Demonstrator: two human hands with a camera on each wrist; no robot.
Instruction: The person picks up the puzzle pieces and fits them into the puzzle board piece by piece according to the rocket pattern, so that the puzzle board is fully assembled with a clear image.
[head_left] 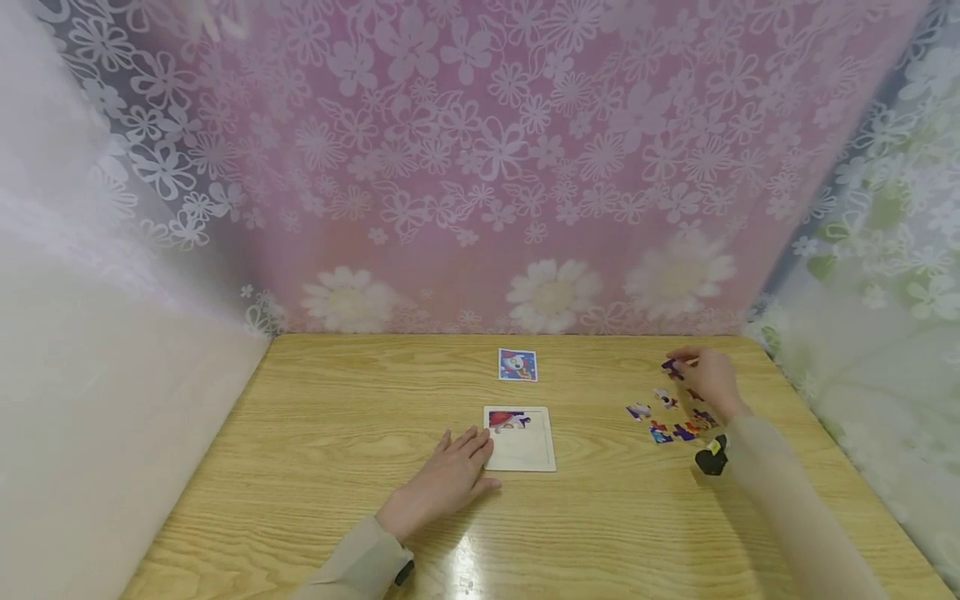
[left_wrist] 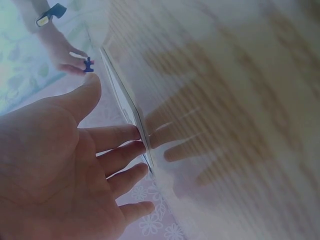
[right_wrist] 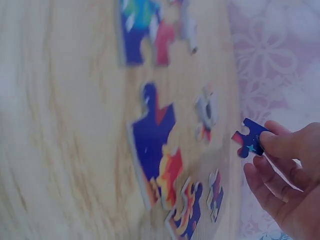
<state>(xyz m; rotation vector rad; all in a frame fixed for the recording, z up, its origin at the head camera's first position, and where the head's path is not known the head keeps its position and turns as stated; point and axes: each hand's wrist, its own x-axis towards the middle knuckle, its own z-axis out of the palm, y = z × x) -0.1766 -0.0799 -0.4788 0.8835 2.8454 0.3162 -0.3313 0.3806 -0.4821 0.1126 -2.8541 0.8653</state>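
Observation:
A white puzzle tray (head_left: 522, 454) lies on the table with a few joined pieces (head_left: 507, 420) in its upper left corner. My left hand (head_left: 448, 475) rests at the tray's left edge, fingers straight; in the left wrist view its fingertips (left_wrist: 132, 132) touch the tray's side. At the right, my right hand (head_left: 708, 379) pinches a dark blue puzzle piece (right_wrist: 252, 137) between thumb and fingers, above the table. Several loose puzzle pieces (head_left: 683, 432) lie below that hand, mostly dark blue with red, orange and white parts.
A small picture card (head_left: 517, 365) with a white-faced figure on blue lies behind the tray. Flowered curtains (head_left: 495, 167) hang along the table's back and both sides. Each wrist wears a black device; the right one (head_left: 711, 456) is above the table near the loose pieces.

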